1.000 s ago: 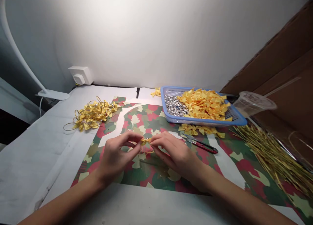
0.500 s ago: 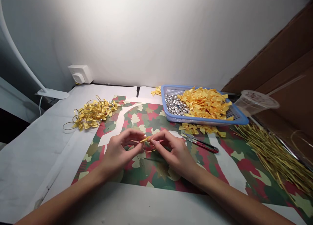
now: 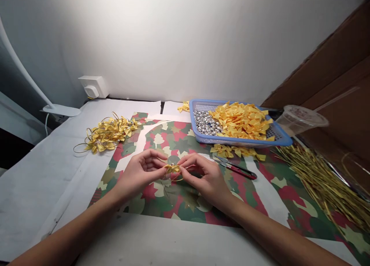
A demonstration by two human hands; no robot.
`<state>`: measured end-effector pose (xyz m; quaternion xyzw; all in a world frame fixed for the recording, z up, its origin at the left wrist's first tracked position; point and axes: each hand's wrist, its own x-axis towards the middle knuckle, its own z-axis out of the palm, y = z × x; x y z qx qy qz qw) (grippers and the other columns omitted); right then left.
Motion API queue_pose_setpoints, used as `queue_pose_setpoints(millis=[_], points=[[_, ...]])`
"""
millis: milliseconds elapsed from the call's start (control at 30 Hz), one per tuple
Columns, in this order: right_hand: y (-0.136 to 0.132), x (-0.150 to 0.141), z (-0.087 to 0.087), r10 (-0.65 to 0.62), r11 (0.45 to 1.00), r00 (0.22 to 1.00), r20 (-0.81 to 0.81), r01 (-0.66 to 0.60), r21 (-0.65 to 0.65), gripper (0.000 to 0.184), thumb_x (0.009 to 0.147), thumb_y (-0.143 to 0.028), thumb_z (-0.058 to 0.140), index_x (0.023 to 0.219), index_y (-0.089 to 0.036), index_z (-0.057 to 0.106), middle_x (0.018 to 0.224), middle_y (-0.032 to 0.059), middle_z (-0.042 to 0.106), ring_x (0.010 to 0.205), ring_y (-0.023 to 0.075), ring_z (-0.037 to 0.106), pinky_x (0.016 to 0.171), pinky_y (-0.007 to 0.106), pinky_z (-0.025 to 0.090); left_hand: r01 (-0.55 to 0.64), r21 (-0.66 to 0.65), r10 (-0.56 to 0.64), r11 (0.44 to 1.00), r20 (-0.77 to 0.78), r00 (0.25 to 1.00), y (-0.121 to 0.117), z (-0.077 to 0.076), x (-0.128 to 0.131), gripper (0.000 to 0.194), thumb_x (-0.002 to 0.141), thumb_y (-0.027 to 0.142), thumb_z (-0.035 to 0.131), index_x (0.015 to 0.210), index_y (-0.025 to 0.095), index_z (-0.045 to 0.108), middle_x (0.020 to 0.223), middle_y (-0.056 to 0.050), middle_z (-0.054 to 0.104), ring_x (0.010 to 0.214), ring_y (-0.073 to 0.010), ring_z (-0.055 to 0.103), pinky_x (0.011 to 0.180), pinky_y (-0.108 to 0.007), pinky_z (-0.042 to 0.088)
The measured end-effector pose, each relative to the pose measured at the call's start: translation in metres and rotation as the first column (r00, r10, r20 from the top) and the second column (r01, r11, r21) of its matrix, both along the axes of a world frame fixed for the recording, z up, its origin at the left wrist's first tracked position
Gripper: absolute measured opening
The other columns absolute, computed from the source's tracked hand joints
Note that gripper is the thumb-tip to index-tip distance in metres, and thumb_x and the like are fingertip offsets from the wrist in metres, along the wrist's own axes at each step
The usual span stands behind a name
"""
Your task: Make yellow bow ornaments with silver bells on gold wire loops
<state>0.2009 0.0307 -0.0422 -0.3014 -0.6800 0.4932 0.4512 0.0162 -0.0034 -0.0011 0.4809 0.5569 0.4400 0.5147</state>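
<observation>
My left hand and my right hand meet above the camouflage-patterned paper. Their fingertips pinch a small yellow ribbon bow from either side. A silver bead shows at the bow's centre. A thin gold wire loop hangs below the bow, between my hands. My left palm is turned upward.
A blue plastic basket holds silver beads and loose yellow bows. Further bows lie along its front. To the left sits a tangle of wired bows. Red-handled pliers, a gold wire bundle and a clear plastic cup lie right.
The bow has turned so its silver bead faces up. My left hand has rotated palm upward, and both hands have drawn slightly apart, still pinching the bow.
</observation>
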Motion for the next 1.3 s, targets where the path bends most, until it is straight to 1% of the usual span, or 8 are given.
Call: queue_pose_setpoints(millis=[100,300,500,633,900,1033,1133,1300], points=[[-0.001,0.0,-0.001,0.016,0.993,0.998,-0.053,-0.022,-0.114,0.014,0.083,-0.025,0.063,0.071,-0.019,0.058,0.082,0.0033,0.064,0.074,0.0147,0.062,0.064,0.028,0.056,0.003,-0.042,-0.003,0.999,0.02,1.0,0.001,0.002,0.0,0.021,0.064,0.023,0.078,0.079,0.017,0.064,0.067,-0.002,0.074,0.066,-0.0194,0.073,0.063,-0.027,0.061],[0.0,-0.002,-0.004,0.024,0.978,0.993,-0.115,-0.047,-0.201,0.023,0.08,-0.034,0.068,0.067,-0.019,0.055,0.083,0.003,0.061,0.072,0.0139,0.062,0.064,0.028,0.057,0.005,-0.057,-0.002,0.998,0.047,0.999,0.002,0.0,-0.001,0.022,0.062,0.023,0.078,0.078,0.018,0.064,0.068,-0.002,0.074,0.066,-0.0187,0.073,0.062,-0.025,0.06],[0.005,-0.003,-0.002,0.089,0.947,0.983,-0.159,-0.133,-0.293,0.03,0.075,-0.045,0.071,0.068,-0.02,0.056,0.083,0.0038,0.064,0.076,0.0171,0.066,0.07,0.035,0.059,0.0,-0.048,0.003,0.999,0.053,0.999,0.004,-0.001,-0.003,0.018,0.063,0.019,0.076,0.078,0.02,0.065,0.068,0.0,0.072,0.066,-0.0163,0.071,0.061,-0.023,0.059],[0.008,-0.001,-0.001,0.11,0.929,0.982,-0.156,-0.157,-0.334,0.032,0.072,-0.046,0.074,0.066,-0.02,0.057,0.08,0.0038,0.067,0.079,0.0179,0.067,0.072,0.035,0.058,-0.003,-0.061,0.006,0.998,0.055,0.998,0.005,0.0,-0.003,0.017,0.061,0.019,0.075,0.075,0.02,0.065,0.065,0.0,0.071,0.063,-0.0178,0.071,0.06,-0.026,0.06],[0.009,0.001,-0.001,0.113,0.919,0.979,-0.168,-0.168,-0.357,0.034,0.072,-0.045,0.075,0.064,-0.02,0.054,0.082,0.004,0.068,0.08,0.017,0.067,0.076,0.035,0.057,0.02,-0.072,-0.013,0.997,0.09,0.996,0.004,-0.002,-0.003,0.017,0.062,0.016,0.074,0.076,0.021,0.066,0.063,0.001,0.07,0.059,-0.015,0.07,0.059,-0.023,0.058],[0.008,0.0,0.0,0.134,0.921,0.975,-0.175,-0.188,-0.342,0.031,0.073,-0.045,0.073,0.066,-0.019,0.057,0.084,0.0037,0.066,0.083,0.0176,0.065,0.075,0.035,0.057,-0.002,-0.033,0.004,0.999,0.056,0.998,0.005,-0.001,-0.003,0.016,0.062,0.019,0.075,0.076,0.02,0.066,0.066,-0.001,0.071,0.061,-0.0166,0.07,0.06,-0.026,0.06],[0.007,-0.002,0.001,0.136,0.924,0.975,-0.177,-0.19,-0.333,0.03,0.074,-0.044,0.073,0.067,-0.02,0.057,0.083,0.0023,0.065,0.081,0.0165,0.065,0.074,0.034,0.057,-0.009,-0.015,0.01,1.0,0.04,0.999,0.005,-0.001,-0.003,0.015,0.062,0.021,0.075,0.075,0.02,0.066,0.07,-0.001,0.071,0.064,-0.0164,0.07,0.062,-0.026,0.06],[0.007,-0.003,0.0,0.116,0.932,0.978,-0.175,-0.168,-0.32,0.031,0.073,-0.041,0.075,0.064,-0.02,0.054,0.076,0.0004,0.064,0.073,0.0155,0.065,0.071,0.033,0.057,0.063,-0.021,-0.062,0.998,0.027,0.998,0.003,-0.005,-0.002,0.013,0.07,0.024,0.073,0.079,0.02,0.064,0.074,-0.002,0.07,0.07,-0.0176,0.07,0.066,-0.028,0.06]])
